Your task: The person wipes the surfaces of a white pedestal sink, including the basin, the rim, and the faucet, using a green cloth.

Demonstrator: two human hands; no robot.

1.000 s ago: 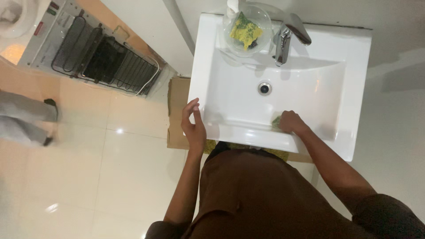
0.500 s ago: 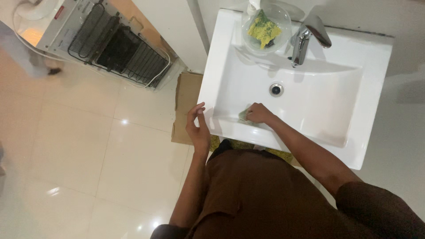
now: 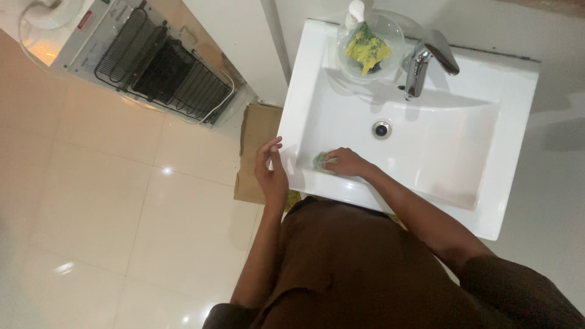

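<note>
Now my right hand (image 3: 347, 163) has slid further left along the near inner wall of the white sink (image 3: 304, 91) than it was half a second ago, and much further than a second ago, when it worked at the middle of that wall. My fingers are curled shut over a small green sponge (image 3: 321, 161), pressing it against the basin near its front left corner; only the sponge's left end peeks out past my fingertips. My left hand (image 3: 271, 172) has hardly shifted: it rests on the sink's left rim, fingers loosely spread and slightly bent, holding nothing. The person who stood at the left edge of the view earlier is gone from it.

The basin is rectangular, with a round drain (image 3: 381, 129) in its middle and a chrome tap (image 3: 423, 61) at the back. Beside the tap sits a clear bowl (image 3: 370, 45) holding a yellow cloth, with a white pump bottle (image 3: 353, 13) just behind. On the glossy cream floor tiles (image 3: 122, 201), a flattened piece of cardboard (image 3: 256, 146) lies beside the sink, and an appliance with a black wire coil grille (image 3: 158, 70) stands against the wall.
</note>
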